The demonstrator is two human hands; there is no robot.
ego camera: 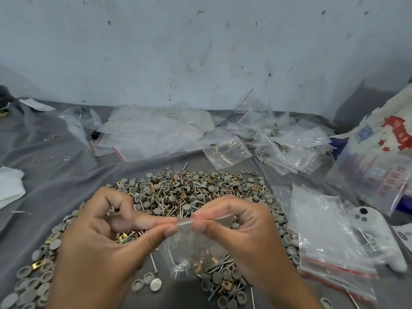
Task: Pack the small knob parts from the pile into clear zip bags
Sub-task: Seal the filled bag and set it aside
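Note:
A clear zip bag (196, 248) hangs between my hands above the pile, with screws, copper clips and grey caps inside it. My left hand (100, 239) pinches the bag's red-lined top strip from the left with thumb and forefinger. From the right, my right hand (240, 230) pinches the same strip. The pile of small parts (178, 195) spreads over the grey cloth behind and under my hands: grey round caps, screws and brass clips mixed together.
A stack of empty zip bags (330, 237) lies right of the pile. More bags, some filled (289, 143), are heaped at the back by the wall. A printed sack (379, 157) stands far right, a white phone (374, 233) under bags, white cloth (9, 186) at left.

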